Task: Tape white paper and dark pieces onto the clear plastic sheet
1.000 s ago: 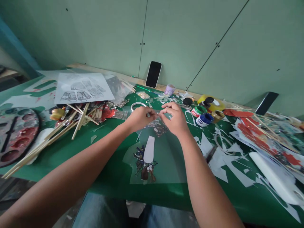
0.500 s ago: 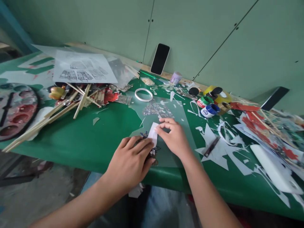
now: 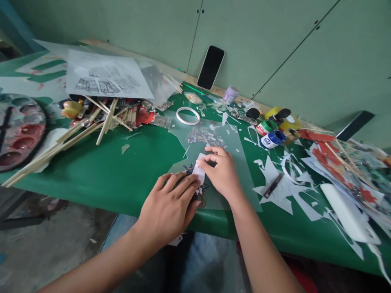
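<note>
A small white paper strip [image 3: 200,170] lies over a dark patterned piece [image 3: 202,191] at the front of a translucent sheet [image 3: 238,179]. My left hand [image 3: 171,199] rests with its fingers stretched out, their tips on the strip's lower end and the thumb apart. At the strip's upper end, the thumb and index finger of my right hand [image 3: 220,171] pinch its edge. Part of the patterned piece is hidden under my left fingers and the strip. Farther up the sheet, another patterned area [image 3: 204,136] shows beside a white ring [image 3: 187,116].
Wooden sticks [image 3: 77,138] and a paint palette [image 3: 23,132] lie left, near printed paper [image 3: 106,77]. Paint jars [image 3: 273,139], white scraps [image 3: 276,187] and a white glue-gun-like tool [image 3: 348,211] are at the right. A phone [image 3: 210,67] leans on the wall.
The camera view has shifted slightly, so the table appears higher. Both hands stay at the strip, and my right fingers sit a little lower along its upper edge.
</note>
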